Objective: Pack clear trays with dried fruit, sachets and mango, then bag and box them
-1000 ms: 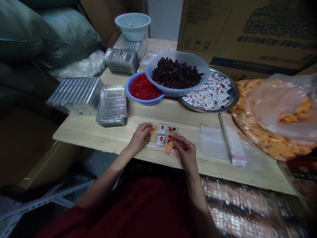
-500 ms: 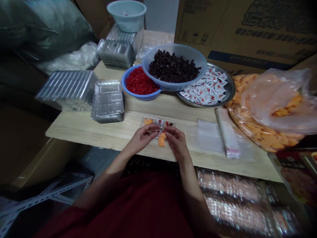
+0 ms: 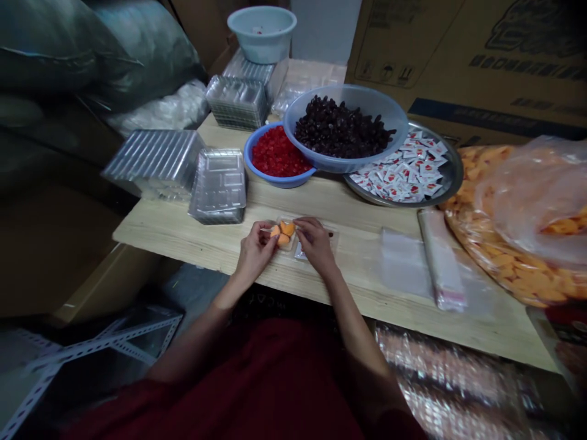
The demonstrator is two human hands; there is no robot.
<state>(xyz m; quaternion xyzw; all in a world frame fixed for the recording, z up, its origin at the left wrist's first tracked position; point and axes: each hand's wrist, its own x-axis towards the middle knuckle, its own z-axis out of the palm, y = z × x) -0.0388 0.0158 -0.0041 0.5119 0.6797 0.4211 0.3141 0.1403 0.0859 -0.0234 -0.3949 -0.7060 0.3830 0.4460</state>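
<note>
My left hand (image 3: 255,249) is closed, with thumb and fingertips on a small, thick orange piece (image 3: 275,232). Two more orange pieces lie against it, one at the upper right (image 3: 287,228) and one below (image 3: 283,239). All are over the left compartment of a shallow clear plastic tray (image 3: 337,239). My right hand (image 3: 316,243) reaches across the tray, its fingers pinched at the edge of the upper-right orange piece. Beneath this hand a white printed packet (image 3: 299,251) shows in part. A small dark piece (image 3: 331,234) sits at the tray's right side.
Behind are a blue bowl (image 3: 247,160) of red pieces, a larger bowl (image 3: 398,125) of dark pieces and a metal basin (image 3: 454,177) of packets. Stacked clear trays (image 3: 220,183) stand left. Clear bags (image 3: 443,263) and a large bag of orange pieces (image 3: 509,269) lie right.
Both hands have moved to the tray's left compartment. The orange pieces, one previously held by my right hand near the front, are now grouped there. The view has shifted, moving the scene rightward.
</note>
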